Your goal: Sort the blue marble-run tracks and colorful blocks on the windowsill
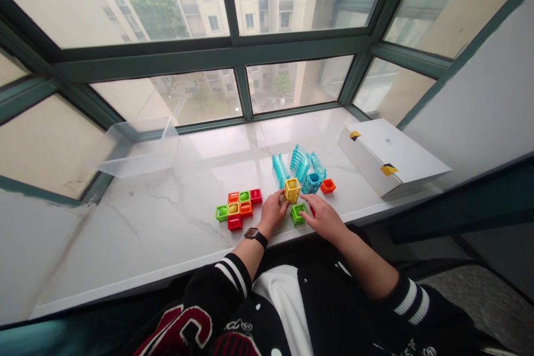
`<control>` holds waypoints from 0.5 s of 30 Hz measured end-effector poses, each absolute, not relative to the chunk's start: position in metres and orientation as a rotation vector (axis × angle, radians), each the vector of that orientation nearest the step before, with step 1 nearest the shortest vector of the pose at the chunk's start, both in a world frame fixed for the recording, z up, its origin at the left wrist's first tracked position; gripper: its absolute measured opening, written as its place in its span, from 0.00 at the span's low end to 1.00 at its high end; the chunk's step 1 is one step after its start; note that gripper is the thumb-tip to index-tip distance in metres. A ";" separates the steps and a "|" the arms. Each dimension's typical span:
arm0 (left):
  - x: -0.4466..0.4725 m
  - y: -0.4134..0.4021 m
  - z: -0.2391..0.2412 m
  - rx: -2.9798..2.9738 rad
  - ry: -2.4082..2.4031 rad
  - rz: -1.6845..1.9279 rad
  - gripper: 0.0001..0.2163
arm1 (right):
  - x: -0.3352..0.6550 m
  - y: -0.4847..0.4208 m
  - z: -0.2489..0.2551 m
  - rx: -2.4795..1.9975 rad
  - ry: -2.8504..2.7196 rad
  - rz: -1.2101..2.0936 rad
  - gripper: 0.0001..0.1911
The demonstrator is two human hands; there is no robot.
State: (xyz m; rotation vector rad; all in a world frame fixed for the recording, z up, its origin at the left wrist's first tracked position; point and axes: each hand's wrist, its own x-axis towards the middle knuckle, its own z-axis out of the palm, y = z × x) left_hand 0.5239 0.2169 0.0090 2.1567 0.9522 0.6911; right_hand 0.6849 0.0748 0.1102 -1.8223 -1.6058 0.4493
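My left hand (273, 212), wearing a black watch, has its fingers against the lower left side of a yellow toy block (292, 190) with open sides and grips it upright. Close by on the right is my right hand (324, 218), index finger and thumb spread apart. Its index finger points at the yellow block, while the thumb reaches over a green block (298, 213) on the counter. A bit of red shows under the right hand, too covered to make out. Just behind the yellow block stands a blue block (312, 183), with an orange-red block (327, 186) to its right.
Several coloured blocks (234, 208) lie together to the left. Translucent blue track pieces (300, 161) lie behind the hands. A clear plastic bin (144, 158) stands at the far left, a white box (396, 150) at the right. Windows (217, 92) border the counter's back.
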 end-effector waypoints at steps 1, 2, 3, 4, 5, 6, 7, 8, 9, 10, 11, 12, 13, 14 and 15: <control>0.524 0.217 0.009 2.155 0.950 0.695 0.22 | 0.685 0.075 0.111 -1.818 -1.647 0.451 0.25; 0.524 0.217 0.009 2.154 0.945 0.698 0.21 | 0.684 0.076 0.111 -1.817 -1.674 0.465 0.25; 0.523 0.217 0.009 2.152 0.941 0.700 0.21 | 0.683 0.076 0.110 -1.820 -1.691 0.484 0.25; 0.523 0.217 0.009 2.151 0.937 0.701 0.21 | 0.682 0.077 0.110 -1.824 -1.703 0.503 0.25; 0.523 0.217 0.010 2.150 0.937 0.701 0.21 | 0.681 0.077 0.109 -1.828 -1.712 0.518 0.25; 0.523 0.217 0.010 2.150 0.941 0.700 0.21 | 0.681 0.077 0.107 -1.830 -1.719 0.529 0.25; 0.523 0.217 0.010 2.149 0.945 0.697 0.21 | 0.681 0.077 0.106 -1.829 -1.723 0.536 0.25; 0.523 0.217 0.011 2.149 0.948 0.694 0.21 | 0.681 0.078 0.105 -1.826 -1.727 0.539 0.24; 0.523 0.217 0.011 2.150 0.950 0.693 0.21 | 0.681 0.078 0.104 -1.822 -1.730 0.540 0.24; 0.523 0.217 0.011 2.150 0.949 0.694 0.21 | 0.682 0.078 0.103 -1.818 -1.732 0.540 0.24; 0.523 0.217 0.011 2.151 0.946 0.694 0.21 | 0.682 0.078 0.103 -1.814 -1.734 0.540 0.24; 0.523 0.217 0.011 2.153 0.942 0.694 0.21 | 0.683 0.078 0.102 -1.811 -1.735 0.539 0.23; 0.523 0.217 0.010 2.155 0.938 0.695 0.21 | 0.683 0.078 0.102 -1.808 -1.733 0.539 0.23; 0.523 0.217 0.010 2.157 0.934 0.695 0.21 | 0.683 0.078 0.102 -1.805 -1.731 0.540 0.24; 0.523 0.217 0.010 2.159 0.933 0.695 0.21 | 0.683 0.079 0.101 -1.803 -1.728 0.543 0.24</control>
